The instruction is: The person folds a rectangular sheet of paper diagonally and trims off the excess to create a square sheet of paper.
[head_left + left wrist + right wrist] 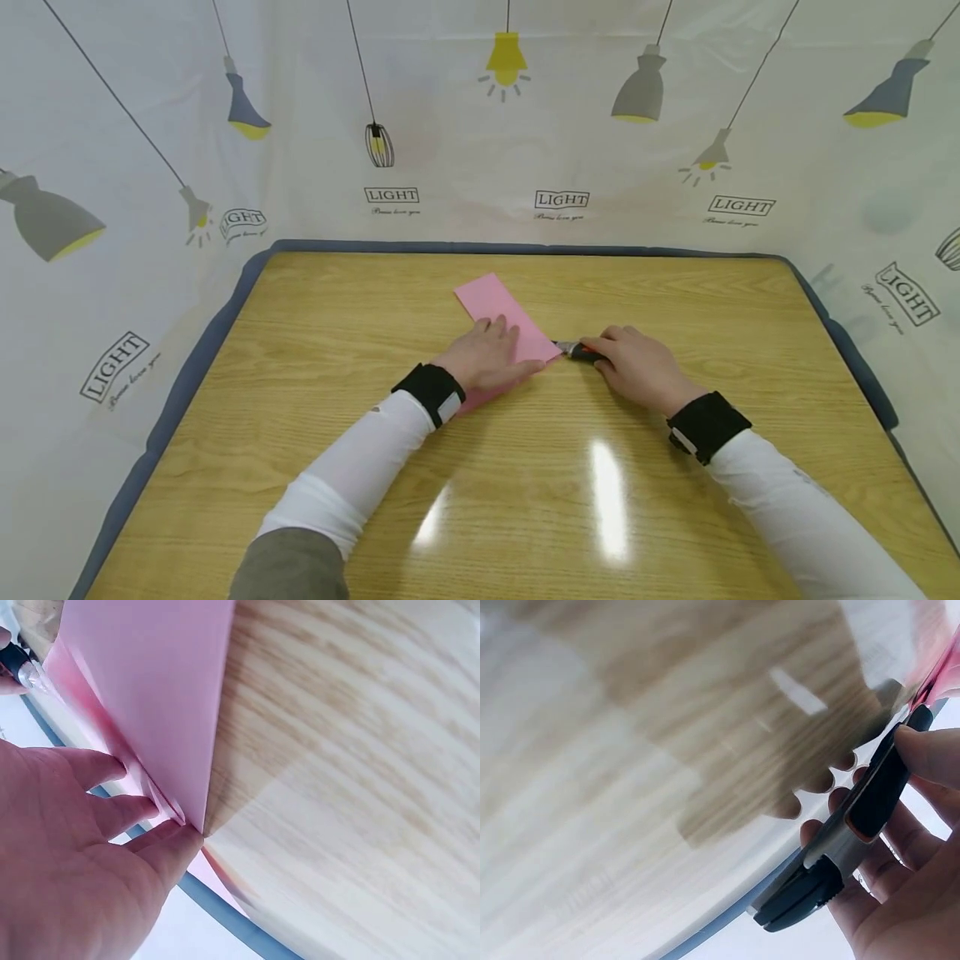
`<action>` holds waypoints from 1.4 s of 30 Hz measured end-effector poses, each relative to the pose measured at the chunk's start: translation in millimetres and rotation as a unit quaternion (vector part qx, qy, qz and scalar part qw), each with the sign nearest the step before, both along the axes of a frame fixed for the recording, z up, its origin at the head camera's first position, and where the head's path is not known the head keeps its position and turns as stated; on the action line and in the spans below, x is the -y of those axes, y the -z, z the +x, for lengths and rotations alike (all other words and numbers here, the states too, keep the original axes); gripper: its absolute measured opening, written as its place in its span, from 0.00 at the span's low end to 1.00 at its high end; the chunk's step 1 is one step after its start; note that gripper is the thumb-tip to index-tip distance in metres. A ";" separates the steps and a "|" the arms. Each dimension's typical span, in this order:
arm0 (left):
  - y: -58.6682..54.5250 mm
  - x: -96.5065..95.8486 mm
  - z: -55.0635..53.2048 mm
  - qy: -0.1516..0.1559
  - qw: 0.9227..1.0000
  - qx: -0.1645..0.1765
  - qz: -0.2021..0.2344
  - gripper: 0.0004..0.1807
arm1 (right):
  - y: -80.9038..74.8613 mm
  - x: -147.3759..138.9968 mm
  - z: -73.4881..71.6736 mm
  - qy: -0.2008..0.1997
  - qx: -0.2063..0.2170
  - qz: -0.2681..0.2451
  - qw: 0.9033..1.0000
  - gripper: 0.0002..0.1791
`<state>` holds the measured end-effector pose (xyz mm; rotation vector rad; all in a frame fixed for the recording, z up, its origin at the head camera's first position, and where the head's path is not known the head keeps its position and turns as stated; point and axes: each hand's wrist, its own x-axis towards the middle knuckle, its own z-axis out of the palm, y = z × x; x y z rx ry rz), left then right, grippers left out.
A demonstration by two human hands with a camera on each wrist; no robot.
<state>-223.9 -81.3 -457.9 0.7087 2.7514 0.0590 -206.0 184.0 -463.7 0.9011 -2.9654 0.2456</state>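
Note:
A folded pink sheet of paper (489, 297) lies slanted on the wooden table. My left hand (489, 354) presses flat on it, fingers spread, with the thumb along its near edge. In the left wrist view, the fingertips lie against the layered edge of the pink paper (154, 682). My right hand (641, 367) grips a utility knife (585, 352) with a black and silver handle, its front end at the paper's right corner. The right wrist view shows the thumb on top of the knife (877, 791) and the blade end against the pink paper (946, 671).
The wooden table (337, 500) is shiny and edged by a dark blue border (450, 247). A white curtain (450, 100) printed with lamps hangs behind and on both sides. Black bands (708, 425) circle both wrists over white sleeves.

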 end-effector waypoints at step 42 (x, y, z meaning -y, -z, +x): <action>0.7 -1.7 3.6 0.027 0.994 -0.044 -0.099 0.36 | 1.6 3.3 -2.0 -0.039 0.005 0.017 0.999 0.23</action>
